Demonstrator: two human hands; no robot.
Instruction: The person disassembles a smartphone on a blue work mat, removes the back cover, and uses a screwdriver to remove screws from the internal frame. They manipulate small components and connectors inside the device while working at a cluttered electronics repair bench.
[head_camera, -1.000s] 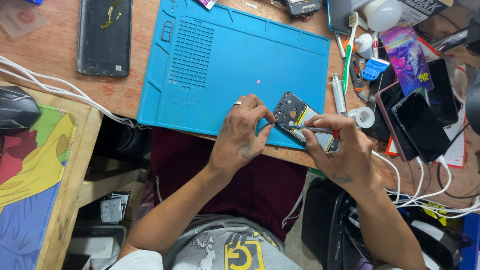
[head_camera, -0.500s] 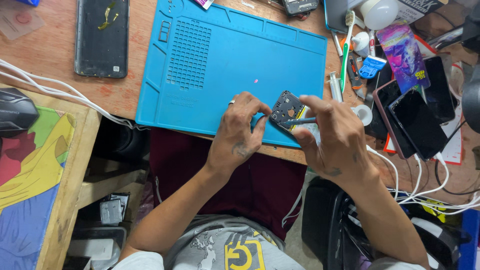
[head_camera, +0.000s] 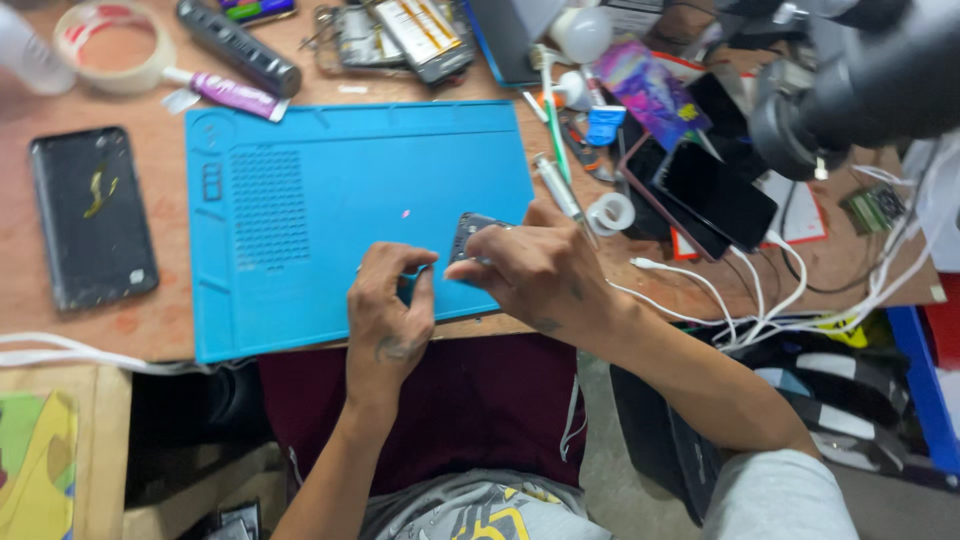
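**Phone held on mat**

Opened phone (head_camera: 468, 232) near the blue mat's (head_camera: 300, 200) front edge — right hand (head_camera: 535, 272) curled over it, fingers pressing down. Left hand (head_camera: 388, 305) pinches its near-left corner. Dark tablet (head_camera: 90, 215) well left; cables (head_camera: 740, 300) right.

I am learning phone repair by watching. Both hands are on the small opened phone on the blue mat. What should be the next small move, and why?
Probably keep the left hand pressing at the edge of the opened phone while the right hand works on it. The right hand covers most of the phone, which lies near the front edge of the blue mat, so a steady hold seems wise. Any tool is hidden.
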